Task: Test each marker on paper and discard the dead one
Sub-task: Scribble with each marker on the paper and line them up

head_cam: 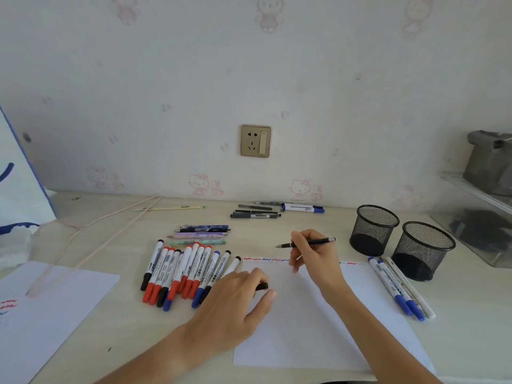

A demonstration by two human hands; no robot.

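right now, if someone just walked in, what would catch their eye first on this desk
Probably the right hand holding a thin black pen just above the top of the white paper. Next, the fanned row of red, blue and black markers left of the sheet, and the two black mesh cups at right.

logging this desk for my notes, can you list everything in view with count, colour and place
whiteboard markers: about twelve, red, blue and black caps, row left of the test sheet
test sheet: one, white, red and blue squiggles along its far edge
second sheet: one, white, near left
markers: about three, blue-capped and white, right of the test sheet
mesh pen cups: two, black, far right
pens: several, mixed colours, behind the row
dark pens and blue marker: by the wall
wall socket: one, gold
left hand: holds a black cap
right hand: holds a black pen above the sheet
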